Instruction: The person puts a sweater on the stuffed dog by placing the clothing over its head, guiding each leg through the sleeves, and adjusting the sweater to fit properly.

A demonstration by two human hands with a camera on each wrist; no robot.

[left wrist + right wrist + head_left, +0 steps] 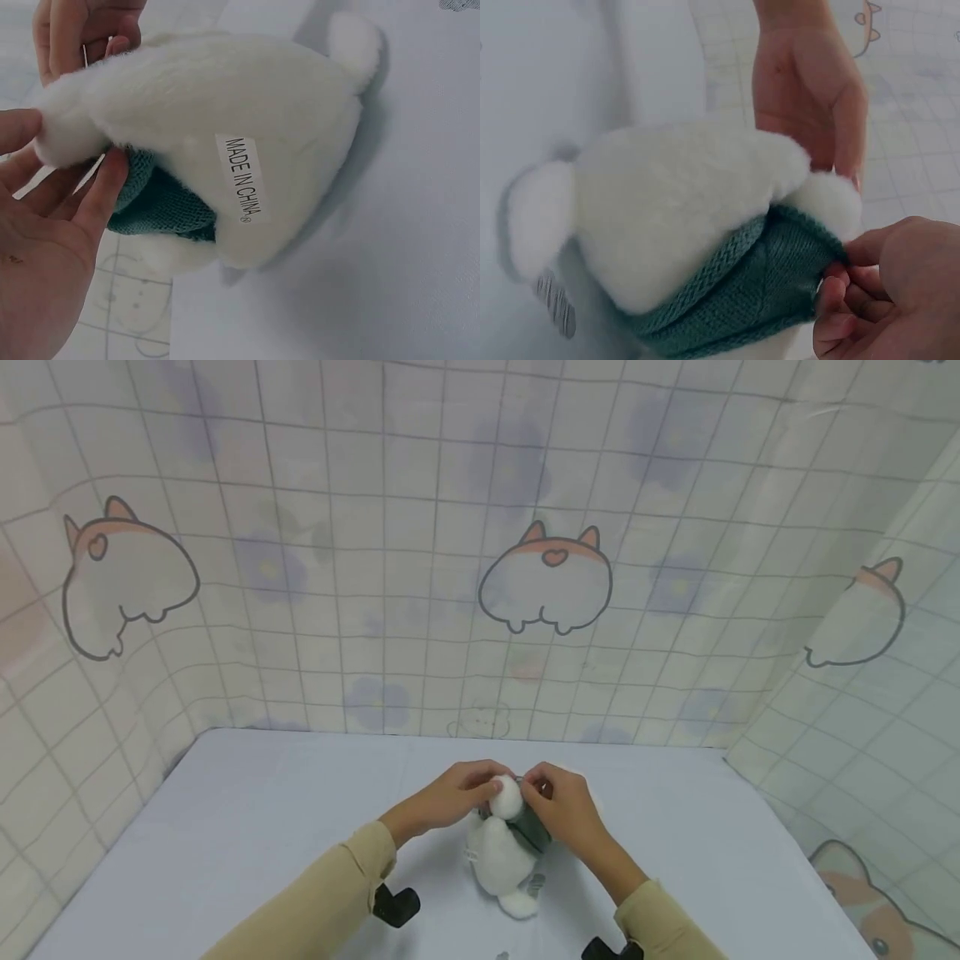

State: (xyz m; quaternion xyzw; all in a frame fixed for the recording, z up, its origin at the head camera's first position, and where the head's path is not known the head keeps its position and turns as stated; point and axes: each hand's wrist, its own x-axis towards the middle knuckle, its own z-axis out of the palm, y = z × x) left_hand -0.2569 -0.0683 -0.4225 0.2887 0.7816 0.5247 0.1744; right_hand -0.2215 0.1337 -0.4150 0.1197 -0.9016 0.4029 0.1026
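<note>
A white plush toy (501, 858) lies on the white table, partly wrapped in a green knitted garment (769, 274). My left hand (453, 795) grips a rounded white limb (69, 124) of the plush between thumb and fingers. On the other side, my right hand (568, 806) pinches the edge of the knit with thumb and fingertips, close beside that limb. In the left wrist view, a white tag (241, 178) reading MADE IN CHINA sticks out from the plush's side. The toy's face is hidden in all views.
The white-covered table (300, 827) ends at a back edge against a gridded curtain (420, 568) with cartoon animal prints. The curtain also hangs along both sides. A grey striped patch (555, 304) lies near the plush's end. Black wrist mounts (397, 906) sit below the sleeves.
</note>
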